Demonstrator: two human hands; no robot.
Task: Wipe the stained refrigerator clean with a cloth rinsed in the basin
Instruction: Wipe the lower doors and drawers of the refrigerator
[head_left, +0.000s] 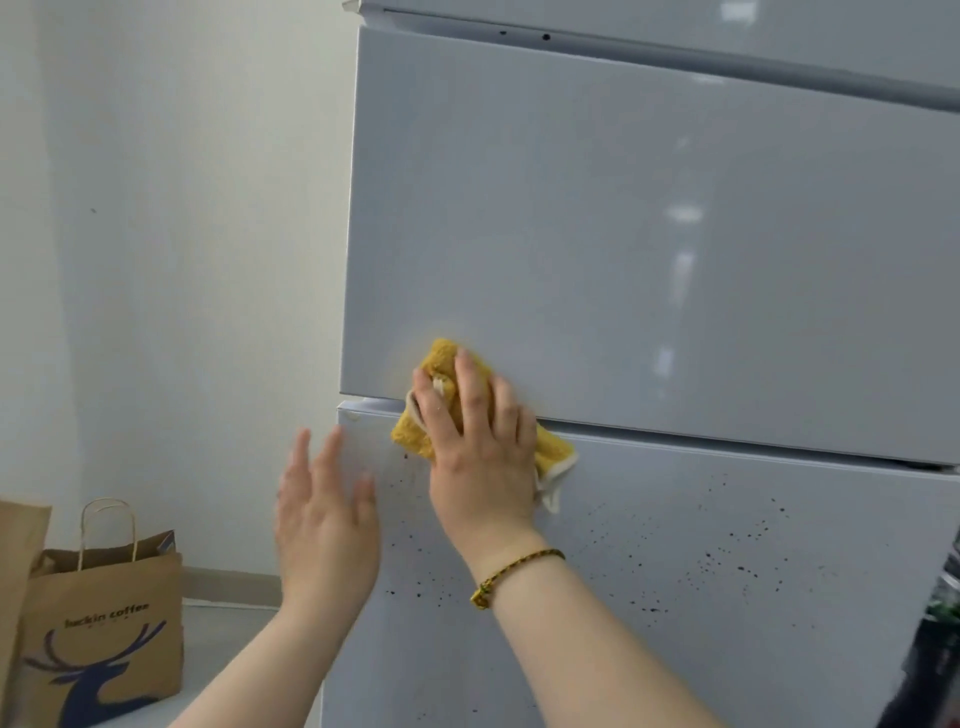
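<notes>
pale floor (221, 644), brown paper bag (104, 639) with deer print standing on it

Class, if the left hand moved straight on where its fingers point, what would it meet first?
Likely the left hand meets the lower refrigerator door near its top-left corner, beside the cloth; depth is unclear.
</notes>
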